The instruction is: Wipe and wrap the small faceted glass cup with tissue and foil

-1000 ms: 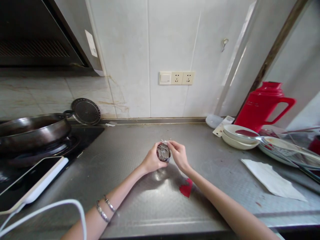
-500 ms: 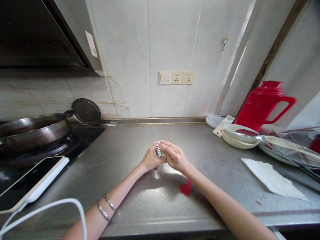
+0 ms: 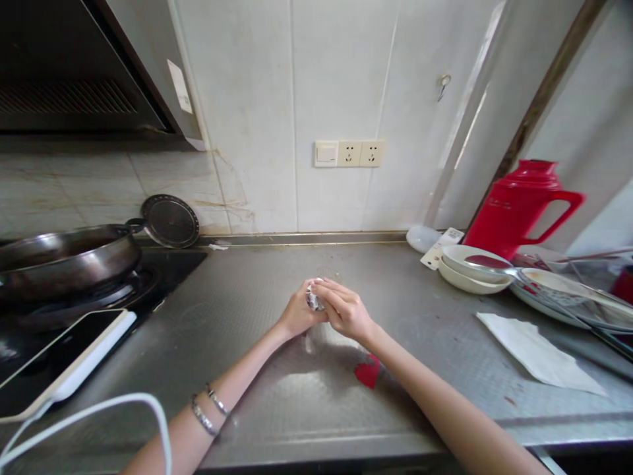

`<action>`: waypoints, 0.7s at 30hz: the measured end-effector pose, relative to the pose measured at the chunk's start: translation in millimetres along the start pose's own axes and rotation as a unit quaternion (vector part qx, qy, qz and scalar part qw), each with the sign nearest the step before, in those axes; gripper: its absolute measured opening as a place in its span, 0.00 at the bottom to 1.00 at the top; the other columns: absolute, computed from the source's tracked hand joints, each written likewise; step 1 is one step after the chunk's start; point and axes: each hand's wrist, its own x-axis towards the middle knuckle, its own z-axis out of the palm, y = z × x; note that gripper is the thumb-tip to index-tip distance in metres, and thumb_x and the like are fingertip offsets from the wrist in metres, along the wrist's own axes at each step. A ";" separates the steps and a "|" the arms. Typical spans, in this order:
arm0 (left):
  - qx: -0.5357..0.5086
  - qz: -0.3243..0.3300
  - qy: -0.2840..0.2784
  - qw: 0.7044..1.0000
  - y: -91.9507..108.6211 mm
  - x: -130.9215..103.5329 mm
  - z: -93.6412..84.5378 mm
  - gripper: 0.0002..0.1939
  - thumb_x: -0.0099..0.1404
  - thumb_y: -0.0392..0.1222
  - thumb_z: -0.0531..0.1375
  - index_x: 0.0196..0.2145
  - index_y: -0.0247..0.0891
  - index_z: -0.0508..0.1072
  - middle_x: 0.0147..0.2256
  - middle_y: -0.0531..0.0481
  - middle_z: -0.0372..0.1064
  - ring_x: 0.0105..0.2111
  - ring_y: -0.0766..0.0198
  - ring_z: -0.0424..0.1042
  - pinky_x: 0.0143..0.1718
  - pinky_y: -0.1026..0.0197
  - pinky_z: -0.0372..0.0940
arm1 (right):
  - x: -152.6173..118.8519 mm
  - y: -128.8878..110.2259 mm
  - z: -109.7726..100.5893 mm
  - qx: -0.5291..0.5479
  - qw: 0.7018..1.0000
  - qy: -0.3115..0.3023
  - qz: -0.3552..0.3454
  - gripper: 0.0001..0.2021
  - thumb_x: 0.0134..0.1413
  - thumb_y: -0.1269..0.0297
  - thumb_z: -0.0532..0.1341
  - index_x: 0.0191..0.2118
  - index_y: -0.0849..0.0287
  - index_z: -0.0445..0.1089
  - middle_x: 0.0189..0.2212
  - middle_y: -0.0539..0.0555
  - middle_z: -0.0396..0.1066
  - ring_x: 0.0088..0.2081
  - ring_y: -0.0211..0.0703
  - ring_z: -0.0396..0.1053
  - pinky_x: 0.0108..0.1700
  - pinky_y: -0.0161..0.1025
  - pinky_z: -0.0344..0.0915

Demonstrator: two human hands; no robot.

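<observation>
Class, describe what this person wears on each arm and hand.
The left forearm is slim and bears two narrow silvery bracelets. The right forearm shows no jewellery. The left hand and right hand are ungloved.

item (image 3: 312,301) between grips (image 3: 298,310), pan (image 3: 91,267) on stove (image 3: 184,269) left, thermos (image 3: 512,214) behind bowls (image 3: 462,274) right

So the silvery bundle (image 3: 314,300) you held looked kinda crinkly and shiny, your counter (image 3: 237,284) was fine-textured metal, the pan (image 3: 84,266) shiny metal, the flask (image 3: 514,214) glossy plastic, the napkin (image 3: 539,356) matt paper.
</observation>
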 end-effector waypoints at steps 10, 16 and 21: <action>-0.046 -0.031 -0.009 0.998 5.4 -0.8 1.6 0.33 0.41 0.34 0.70 0.47 0.34 0.67 0.41 0.46 0.72 0.41 0.57 0.71 0.43 0.58 0.65 | -5.6 6.7 -3.7 -0.004 1.000 0.000 -0.008 0.18 0.61 0.75 0.50 0.54 0.58 0.64 0.44 0.58 0.76 0.51 0.46 0.71 0.57 0.52 0.67; -0.052 -0.051 -0.018 0.997 4.7 -1.5 4.5 0.33 0.40 0.33 0.70 0.46 0.34 0.67 0.39 0.47 0.72 0.38 0.58 0.71 0.40 0.59 0.65 | -2.6 9.3 -6.9 -0.004 1.000 0.001 0.009 0.15 0.60 0.76 0.50 0.49 0.59 0.68 0.38 0.57 0.77 0.44 0.44 0.75 0.56 0.52 0.68; -0.055 -0.064 -0.021 0.996 5.8 -2.1 4.5 0.34 0.40 0.34 0.71 0.47 0.33 0.67 0.38 0.48 0.72 0.36 0.60 0.71 0.38 0.60 0.65 | -2.7 12.1 -10.2 -0.013 1.000 0.012 0.016 0.15 0.59 0.76 0.50 0.48 0.58 0.67 0.38 0.56 0.77 0.42 0.43 0.75 0.54 0.52 0.69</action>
